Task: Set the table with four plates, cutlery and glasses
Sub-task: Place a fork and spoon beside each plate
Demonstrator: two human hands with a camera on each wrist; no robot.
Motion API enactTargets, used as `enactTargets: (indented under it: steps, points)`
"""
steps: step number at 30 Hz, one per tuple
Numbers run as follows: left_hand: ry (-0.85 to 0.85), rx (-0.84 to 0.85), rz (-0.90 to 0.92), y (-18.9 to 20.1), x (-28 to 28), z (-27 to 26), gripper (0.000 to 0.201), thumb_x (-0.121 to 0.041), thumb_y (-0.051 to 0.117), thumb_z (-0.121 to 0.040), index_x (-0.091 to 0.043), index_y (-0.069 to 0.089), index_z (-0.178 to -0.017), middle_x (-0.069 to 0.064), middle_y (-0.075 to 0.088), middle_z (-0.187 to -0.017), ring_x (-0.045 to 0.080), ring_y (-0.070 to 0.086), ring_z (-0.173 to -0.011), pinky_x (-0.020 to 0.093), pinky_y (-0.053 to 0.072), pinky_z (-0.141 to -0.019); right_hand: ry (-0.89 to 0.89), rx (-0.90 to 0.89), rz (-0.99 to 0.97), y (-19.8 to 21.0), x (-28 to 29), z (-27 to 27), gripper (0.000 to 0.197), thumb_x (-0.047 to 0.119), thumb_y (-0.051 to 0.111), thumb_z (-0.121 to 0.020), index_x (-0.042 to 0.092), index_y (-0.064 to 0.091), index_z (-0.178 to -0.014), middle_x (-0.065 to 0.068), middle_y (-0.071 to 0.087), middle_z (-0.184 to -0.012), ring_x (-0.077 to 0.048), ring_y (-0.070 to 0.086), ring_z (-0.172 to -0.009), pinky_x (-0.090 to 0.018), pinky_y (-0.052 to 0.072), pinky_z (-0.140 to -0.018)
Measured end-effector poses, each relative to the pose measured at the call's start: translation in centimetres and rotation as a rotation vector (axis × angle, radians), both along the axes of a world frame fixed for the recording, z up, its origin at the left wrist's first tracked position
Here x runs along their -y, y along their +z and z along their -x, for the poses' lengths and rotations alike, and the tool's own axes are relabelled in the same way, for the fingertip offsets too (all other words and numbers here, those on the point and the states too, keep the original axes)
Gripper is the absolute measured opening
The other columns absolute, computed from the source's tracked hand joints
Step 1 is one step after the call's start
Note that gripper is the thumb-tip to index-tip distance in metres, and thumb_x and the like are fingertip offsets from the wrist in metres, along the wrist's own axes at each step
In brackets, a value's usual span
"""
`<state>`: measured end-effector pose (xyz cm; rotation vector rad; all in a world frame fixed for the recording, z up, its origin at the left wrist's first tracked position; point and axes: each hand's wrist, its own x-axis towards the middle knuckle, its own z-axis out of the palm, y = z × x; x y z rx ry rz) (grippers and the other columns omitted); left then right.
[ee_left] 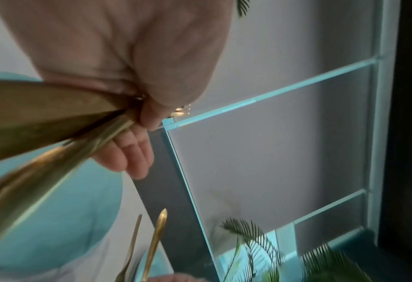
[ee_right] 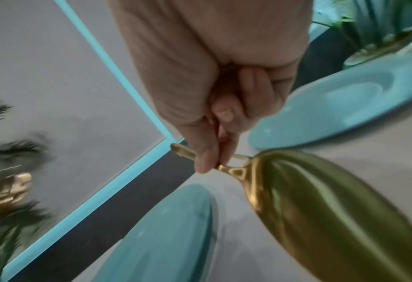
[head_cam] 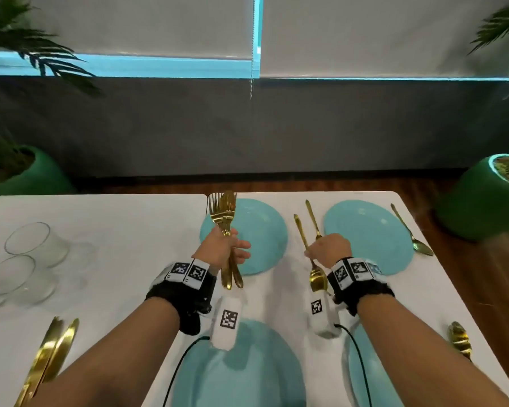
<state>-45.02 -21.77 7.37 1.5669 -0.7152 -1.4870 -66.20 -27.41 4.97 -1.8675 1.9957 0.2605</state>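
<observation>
While four light-blue plates already lay on the white table point(head_cam: 130, 230) and cutlery was being dealt out, the left hand point(head_cam: 221, 248) held a clenched grip round a bundle of gold forks point(head_cam: 224, 214), tines toward twelve o'clock over the far-left plate point(head_cam: 262, 230). The right hand point(head_cam: 329, 249) pinched a gold spoon point(head_cam: 318, 279) between the far plates, beside a gold fork point(head_cam: 313, 220) lying there. Next, I judged, the spoon needed laying beside a plate; the glasses point(head_cam: 27, 259) waited at nine o'clock.
</observation>
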Motion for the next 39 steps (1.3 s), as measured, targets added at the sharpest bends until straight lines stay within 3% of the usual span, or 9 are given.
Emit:
enactTargets:
  steps: [7,14,18,25,28,32,35,37,39]
  points:
    - [0.061,-0.076,-0.006,-2.5,2.5,-1.4,0.007,-0.013,0.047,-0.097,-0.009,0.052,-0.099,0.003,0.052,-0.069,0.004,0.051,-0.039,0.016,0.039,-0.040,-0.192,-0.049,-0.120,-3.9,6.7,-2.3,0.045,0.044,0.057,-0.088,0.010,0.062,-0.116,-0.005,0.063,-0.121,-0.020,0.060,-0.113,-0.024,0.046,-0.084]
    - [0.059,-0.091,-0.021,-3.7,2.4,-2.7,0.008,-0.014,0.050,-0.096,-0.010,0.056,-0.093,0.005,0.055,-0.072,0.004,0.051,-0.041,0.015,0.040,-0.042,-0.246,-0.006,-0.122,-5.5,9.3,-3.3,0.042,0.042,0.063,-0.086,0.009,0.064,-0.111,-0.007,0.064,-0.121,-0.020,0.062,-0.110,-0.026,0.048,-0.087]
    - [0.076,-0.061,-0.013,-4.2,2.3,-3.6,0.009,-0.015,0.050,-0.095,-0.008,0.056,-0.096,0.005,0.058,-0.074,0.006,0.053,-0.044,0.017,0.041,-0.044,-0.249,0.041,-0.098,-6.1,9.9,-3.6,0.031,0.040,0.069,-0.082,0.010,0.064,-0.083,-0.008,0.063,-0.094,-0.022,0.066,-0.102,-0.027,0.050,-0.079]
    - [0.097,-0.042,-0.027,-4.5,2.6,-4.4,0.011,-0.017,0.049,-0.096,-0.008,0.055,-0.099,0.005,0.058,-0.073,0.006,0.052,-0.045,0.017,0.041,-0.046,-0.251,0.029,-0.079,-5.7,10.3,-4.2,0.044,0.044,0.061,-0.087,0.004,0.065,-0.104,-0.010,0.067,-0.105,-0.024,0.063,-0.099,-0.028,0.048,-0.084]
    - [0.100,-0.046,-0.025,-4.4,2.6,-4.4,0.010,-0.016,0.048,-0.097,-0.008,0.054,-0.098,0.005,0.058,-0.072,0.006,0.052,-0.045,0.018,0.041,-0.045,-0.236,0.064,-0.054,-5.9,10.2,-4.2,0.038,0.043,0.061,-0.087,0.005,0.066,-0.090,-0.010,0.068,-0.109,-0.025,0.064,-0.102,-0.028,0.049,-0.081]
    - [0.167,-0.158,-0.062,-3.9,2.6,-4.3,0.016,-0.009,0.039,-0.097,-0.006,0.054,-0.100,0.009,0.059,-0.071,0.012,0.052,-0.046,0.020,0.041,-0.043,-0.276,0.104,-0.061,-5.9,9.6,-3.9,0.042,0.041,0.064,-0.086,0.010,0.049,-0.062,-0.011,0.068,-0.105,-0.026,0.064,-0.100,-0.031,0.051,-0.084]
    - [0.179,-0.186,-0.076,-3.4,2.3,-4.2,0.020,-0.006,0.035,-0.096,-0.004,0.053,-0.103,0.011,0.061,-0.074,0.014,0.053,-0.049,0.021,0.042,-0.044,-0.282,0.182,-0.054,-5.0,9.3,-3.4,0.022,0.024,0.061,-0.090,0.002,0.065,-0.094,-0.013,0.064,-0.111,-0.026,0.061,-0.099,-0.027,0.049,-0.071]
    - [0.158,-0.154,-0.067,-3.1,2.0,-4.1,0.017,-0.003,0.035,-0.097,-0.006,0.051,-0.100,0.011,0.063,-0.076,0.011,0.055,-0.045,0.020,0.041,-0.043,-0.208,0.150,0.046,-3.6,9.1,-3.9,0.026,0.021,0.055,-0.092,0.003,0.066,-0.108,-0.011,0.065,-0.118,-0.026,0.061,-0.106,-0.028,0.048,-0.079]
    - [0.139,-0.113,-0.048,-2.8,1.5,-3.9,0.014,-0.001,0.036,-0.097,-0.006,0.050,-0.099,0.011,0.064,-0.077,0.007,0.056,-0.041,0.018,0.041,-0.041,-0.076,0.240,0.240,-2.3,8.1,-5.7,0.023,0.022,0.058,-0.090,0.009,0.070,-0.105,-0.007,0.069,-0.113,-0.024,0.062,-0.106,-0.030,0.047,-0.090]
